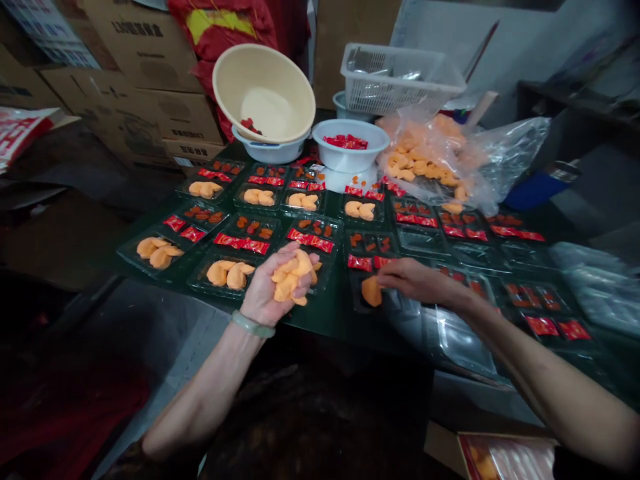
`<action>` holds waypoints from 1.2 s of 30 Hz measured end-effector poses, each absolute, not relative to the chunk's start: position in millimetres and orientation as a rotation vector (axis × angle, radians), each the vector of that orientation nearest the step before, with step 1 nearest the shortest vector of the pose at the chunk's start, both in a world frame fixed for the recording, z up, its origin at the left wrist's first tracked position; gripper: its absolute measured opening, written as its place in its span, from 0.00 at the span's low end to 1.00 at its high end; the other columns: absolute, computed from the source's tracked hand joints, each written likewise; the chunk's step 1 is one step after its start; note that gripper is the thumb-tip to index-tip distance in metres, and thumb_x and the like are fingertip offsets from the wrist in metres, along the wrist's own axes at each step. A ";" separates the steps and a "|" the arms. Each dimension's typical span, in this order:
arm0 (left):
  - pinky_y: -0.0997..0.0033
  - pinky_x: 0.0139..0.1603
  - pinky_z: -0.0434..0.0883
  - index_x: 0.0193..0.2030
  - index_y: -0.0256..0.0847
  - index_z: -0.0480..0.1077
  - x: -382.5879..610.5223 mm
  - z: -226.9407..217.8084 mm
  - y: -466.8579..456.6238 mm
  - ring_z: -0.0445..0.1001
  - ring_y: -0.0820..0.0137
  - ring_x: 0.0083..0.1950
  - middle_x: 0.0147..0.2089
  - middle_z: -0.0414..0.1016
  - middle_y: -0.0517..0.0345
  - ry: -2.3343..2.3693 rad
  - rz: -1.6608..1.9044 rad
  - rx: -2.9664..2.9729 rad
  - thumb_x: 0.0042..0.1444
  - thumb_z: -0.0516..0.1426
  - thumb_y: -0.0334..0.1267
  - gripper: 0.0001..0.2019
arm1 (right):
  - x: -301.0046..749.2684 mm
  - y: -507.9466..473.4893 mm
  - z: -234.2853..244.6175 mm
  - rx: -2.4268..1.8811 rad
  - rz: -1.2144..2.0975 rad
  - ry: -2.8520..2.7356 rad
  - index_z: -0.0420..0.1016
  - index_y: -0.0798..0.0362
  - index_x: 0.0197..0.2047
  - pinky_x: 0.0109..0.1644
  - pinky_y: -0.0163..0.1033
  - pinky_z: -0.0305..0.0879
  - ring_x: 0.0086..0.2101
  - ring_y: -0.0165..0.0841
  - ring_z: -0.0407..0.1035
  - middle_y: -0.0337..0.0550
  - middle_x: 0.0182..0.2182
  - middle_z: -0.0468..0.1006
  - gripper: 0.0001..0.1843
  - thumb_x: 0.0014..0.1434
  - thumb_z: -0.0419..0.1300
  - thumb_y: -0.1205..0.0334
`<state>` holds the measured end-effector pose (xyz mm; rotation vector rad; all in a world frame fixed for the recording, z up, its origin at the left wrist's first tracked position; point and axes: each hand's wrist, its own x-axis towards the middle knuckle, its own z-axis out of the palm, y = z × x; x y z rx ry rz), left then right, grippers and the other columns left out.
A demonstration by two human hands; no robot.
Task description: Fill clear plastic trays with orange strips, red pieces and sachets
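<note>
**Left hand** (pixel 265 288) cupped, fingers curled up around a heap of orange pieces (pixel 293 277) resting in the palm. **Right hand** (pixel 415 280) extended, fingers together and not clamped, tips touching a single orange piece (pixel 371 291) in a black tray (pixel 356 295), center. Trays lie in rows across the dark table (pixel 325 321), within reach of both hands; a clear bag (pixel 505 160) of more pieces lies open, upper right.

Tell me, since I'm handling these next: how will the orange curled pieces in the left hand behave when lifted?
The orange pieces seem light, piled loosely on the left hand. Their curved shapes could slide apart, and thin edges might snap.
</note>
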<state>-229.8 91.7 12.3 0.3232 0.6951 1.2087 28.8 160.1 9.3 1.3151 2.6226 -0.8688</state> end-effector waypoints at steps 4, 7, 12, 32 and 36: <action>0.78 0.16 0.58 0.40 0.39 0.63 -222.9 17.7 77.7 0.66 0.75 0.21 0.40 0.74 0.49 0.763 1.223 0.543 0.46 0.57 0.30 0.13 | 4.8 141.3 -7.1 1.726 -0.172 2.409 0.73 0.54 0.33 0.30 0.36 0.56 0.31 0.38 0.70 0.50 0.29 0.76 0.12 0.55 0.57 0.54; 0.80 0.15 0.57 0.38 0.37 0.64 -199.5 13.7 69.7 0.66 0.76 0.21 0.32 0.72 0.54 0.814 1.063 0.658 0.45 0.58 0.30 0.12 | -2.5 120.6 6.6 1.976 -0.363 2.636 0.70 0.53 0.44 0.29 0.36 0.58 0.29 0.36 0.70 0.47 0.30 0.76 0.18 0.54 0.57 0.50; 0.82 0.13 0.55 0.36 0.38 0.62 -151.7 5.7 65.4 0.62 0.78 0.16 0.20 0.65 0.64 0.876 0.862 0.745 0.41 0.61 0.31 0.14 | 5.5 93.4 33.0 1.620 -1.806 2.734 0.70 0.52 0.38 0.27 0.33 0.62 0.25 0.28 0.67 0.40 0.28 0.74 0.16 0.54 0.57 0.49; 0.79 0.16 0.56 0.30 0.35 0.66 -171.3 14.0 92.4 0.63 0.77 0.20 0.28 0.68 0.56 0.786 1.075 0.431 0.42 0.59 0.29 0.06 | 48.9 114.7 32.8 2.378 -2.013 2.169 0.70 0.57 0.31 0.15 0.28 0.51 0.14 0.22 0.56 0.31 0.13 0.64 0.16 0.45 0.62 0.52; 0.80 0.16 0.56 0.28 0.35 0.64 -166.0 12.2 95.2 0.62 0.78 0.20 0.27 0.66 0.58 0.754 1.075 0.348 0.44 0.58 0.29 0.05 | 41.8 104.7 6.8 2.781 -1.912 2.093 0.64 0.53 0.25 0.16 0.31 0.53 0.14 0.26 0.59 0.34 0.13 0.67 0.18 0.43 0.63 0.49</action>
